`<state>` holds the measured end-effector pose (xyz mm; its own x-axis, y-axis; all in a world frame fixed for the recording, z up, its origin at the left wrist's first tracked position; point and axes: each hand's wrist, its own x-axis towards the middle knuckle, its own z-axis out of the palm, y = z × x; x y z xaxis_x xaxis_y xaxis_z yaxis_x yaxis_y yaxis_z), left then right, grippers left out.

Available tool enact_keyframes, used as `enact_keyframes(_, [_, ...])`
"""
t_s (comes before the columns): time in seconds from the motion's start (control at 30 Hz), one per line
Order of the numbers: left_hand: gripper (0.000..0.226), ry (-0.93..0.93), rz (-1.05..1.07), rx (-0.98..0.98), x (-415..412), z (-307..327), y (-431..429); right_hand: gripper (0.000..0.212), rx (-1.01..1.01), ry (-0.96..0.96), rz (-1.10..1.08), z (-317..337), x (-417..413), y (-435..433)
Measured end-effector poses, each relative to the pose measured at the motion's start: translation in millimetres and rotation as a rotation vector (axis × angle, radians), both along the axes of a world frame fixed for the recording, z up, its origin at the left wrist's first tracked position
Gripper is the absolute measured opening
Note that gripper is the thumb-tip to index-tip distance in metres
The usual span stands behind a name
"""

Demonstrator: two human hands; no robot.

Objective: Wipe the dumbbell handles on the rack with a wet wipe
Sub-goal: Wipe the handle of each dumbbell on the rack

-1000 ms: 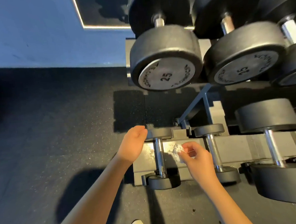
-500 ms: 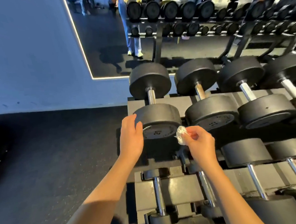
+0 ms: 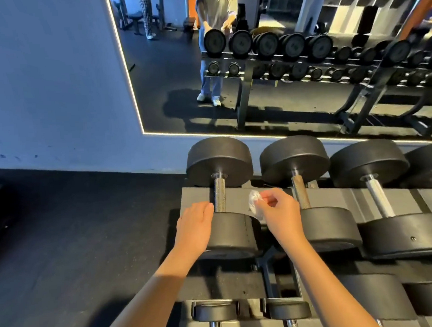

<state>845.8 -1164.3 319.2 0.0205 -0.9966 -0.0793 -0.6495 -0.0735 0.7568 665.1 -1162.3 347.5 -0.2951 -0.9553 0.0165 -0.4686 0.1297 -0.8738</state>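
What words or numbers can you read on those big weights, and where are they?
No text can be read.
Near end face of the leftmost dumbbell: faint marks, too dark and slanted to read.
The dumbbells in the mirror: too small to read.
The wet wipe: no print shows.

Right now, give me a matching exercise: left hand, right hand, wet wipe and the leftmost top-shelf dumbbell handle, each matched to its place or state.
1. left hand
2. right hand
3. wet wipe
4. leftmost dumbbell handle

A. crumpled, white, just right of the handle
B. knurled metal, wipe not on it
C. pinches the wipe
D. open, against that dumbbell's near head

Pairs: 1-D, 2-C, 3-A, 4-B
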Motion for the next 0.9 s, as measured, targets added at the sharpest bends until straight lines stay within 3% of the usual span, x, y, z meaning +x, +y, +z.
enact_keyframes(0.3, [0.031,0.238,0.031,0.083,12,-16,-47,0.003,0.112,0.091,0.099,-12,21,-44])
enact_keyframes(0.67, [0.018,0.809,0.218,0.273,11,-32,-63,0.005,0.201,0.124,0.035,-24,47,-76])
enact_keyframes(0.77, [0.019,0.736,0.179,0.223,14,-28,-60,0.008,0.171,0.109,-0.012,-23,53,-87])
enact_keyframes(0.9, [0.031,0.509,0.074,0.174,17,-21,-58,0.010,0.284,0.191,0.112,-27,58,-94])
